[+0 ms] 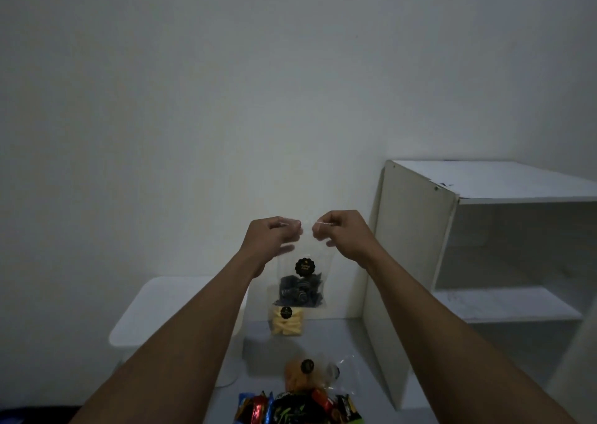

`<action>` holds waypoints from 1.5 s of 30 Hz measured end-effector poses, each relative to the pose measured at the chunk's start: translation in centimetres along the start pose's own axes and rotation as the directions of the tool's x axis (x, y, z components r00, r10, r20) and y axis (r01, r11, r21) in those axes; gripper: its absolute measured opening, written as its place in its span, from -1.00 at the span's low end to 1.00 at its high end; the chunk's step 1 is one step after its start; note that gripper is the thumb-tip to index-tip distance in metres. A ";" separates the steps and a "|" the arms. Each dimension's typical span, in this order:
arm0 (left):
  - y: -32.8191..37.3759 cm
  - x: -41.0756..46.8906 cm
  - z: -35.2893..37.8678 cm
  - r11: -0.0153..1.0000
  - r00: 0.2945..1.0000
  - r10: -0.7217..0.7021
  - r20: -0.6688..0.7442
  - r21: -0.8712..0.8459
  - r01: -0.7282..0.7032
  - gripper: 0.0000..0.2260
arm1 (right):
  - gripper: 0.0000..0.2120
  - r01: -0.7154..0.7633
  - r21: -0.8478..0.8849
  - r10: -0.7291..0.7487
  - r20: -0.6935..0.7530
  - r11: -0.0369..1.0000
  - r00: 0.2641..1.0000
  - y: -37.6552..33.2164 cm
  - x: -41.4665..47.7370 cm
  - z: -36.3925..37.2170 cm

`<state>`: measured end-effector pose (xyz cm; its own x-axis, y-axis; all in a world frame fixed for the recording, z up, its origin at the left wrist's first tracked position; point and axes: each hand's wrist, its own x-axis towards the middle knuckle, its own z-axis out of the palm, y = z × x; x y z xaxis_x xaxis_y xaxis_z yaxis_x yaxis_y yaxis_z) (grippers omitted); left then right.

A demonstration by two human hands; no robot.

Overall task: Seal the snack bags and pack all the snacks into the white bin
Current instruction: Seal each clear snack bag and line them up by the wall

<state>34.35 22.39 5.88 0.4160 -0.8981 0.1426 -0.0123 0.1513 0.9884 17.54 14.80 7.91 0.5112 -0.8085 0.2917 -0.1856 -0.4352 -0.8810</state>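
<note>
I hold a clear snack bag (302, 286) with dark snacks and a black round sticker up in the air. My left hand (273, 234) pinches its top left corner and my right hand (340, 230) pinches its top right corner. Behind it a clear bag of yellow sticks (287, 322) stands on the grey surface. Nearer to me lie a bag of orange-brown snacks (298, 376) and another clear bag (339, 370). Several bright foil packets (297, 407) lie at the bottom edge. The white bin (161, 307) stands at the left, partly hidden by my left forearm.
A white open shelf unit (484, 246) stands to the right, its side panel close to the bags. A plain pale wall fills the background. The light is dim.
</note>
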 end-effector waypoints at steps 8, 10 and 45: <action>0.5 0.9 0.5 0.986 0.990 0.115 -0.077 0.127 -0.104 -0.86 | -0.90 0.020 -0.048 -0.019 0.024 0.999 1.000 0.2 0.9 -0.5; 0.6 0.8 0.8 0.989 0.993 0.105 -0.044 0.105 -0.100 -0.90 | -0.92 0.032 -0.074 -0.031 0.023 0.997 0.999 0.0 1.3 -0.5; 0.0 4.1 -0.7 1.000 0.997 0.026 -0.078 0.015 -0.025 -0.85 | -0.92 -0.002 0.110 0.004 -0.013 0.994 1.000 2.0 2.9 -1.7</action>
<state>36.63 19.01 6.43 0.4855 -0.8587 0.1638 -0.0366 0.1672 0.9852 17.16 10.91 7.63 0.4996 -0.8151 0.2933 -0.0930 -0.3871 -0.9173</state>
